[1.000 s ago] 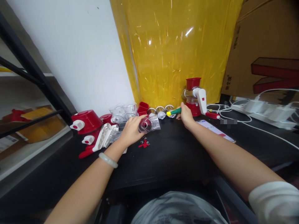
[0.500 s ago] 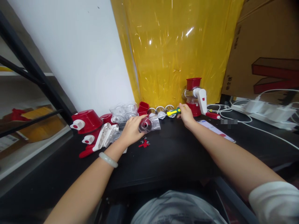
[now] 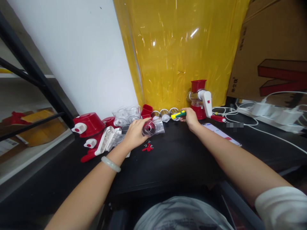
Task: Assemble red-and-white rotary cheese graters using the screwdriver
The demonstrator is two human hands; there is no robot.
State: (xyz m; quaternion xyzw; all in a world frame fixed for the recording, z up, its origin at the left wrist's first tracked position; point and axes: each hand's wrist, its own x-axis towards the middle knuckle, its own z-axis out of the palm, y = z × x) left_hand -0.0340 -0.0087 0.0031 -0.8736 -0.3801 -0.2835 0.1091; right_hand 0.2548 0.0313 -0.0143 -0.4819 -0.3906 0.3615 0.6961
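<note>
My left hand [image 3: 136, 133] is closed around a clear plastic grater housing [image 3: 158, 126] with a dark red part [image 3: 149, 128] at its near end. In my right hand [image 3: 191, 118] is a screwdriver [image 3: 178, 115] with a yellow and green handle, held sideways. Its thin shaft points left toward the clear housing; I cannot tell whether the tip touches it. Small red pieces [image 3: 148, 147] and several screws lie on the black table below the left hand. Behind the hands stand several metal grater drums [image 3: 164, 115] with white rims.
At the left are a red base [image 3: 88, 124], white crank handles [image 3: 104, 140] and clear plastic housings [image 3: 127, 114]. An assembled red and white rotary grater [image 3: 198, 99] stands at the back right. Nearby are a phone [image 3: 222, 134], a power strip [image 3: 275, 116] with cables, and a cardboard box [image 3: 271, 48].
The screwdriver's handle has turned slightly in my right hand, with more green showing. My left hand and the clear housing stay nearly in place.
</note>
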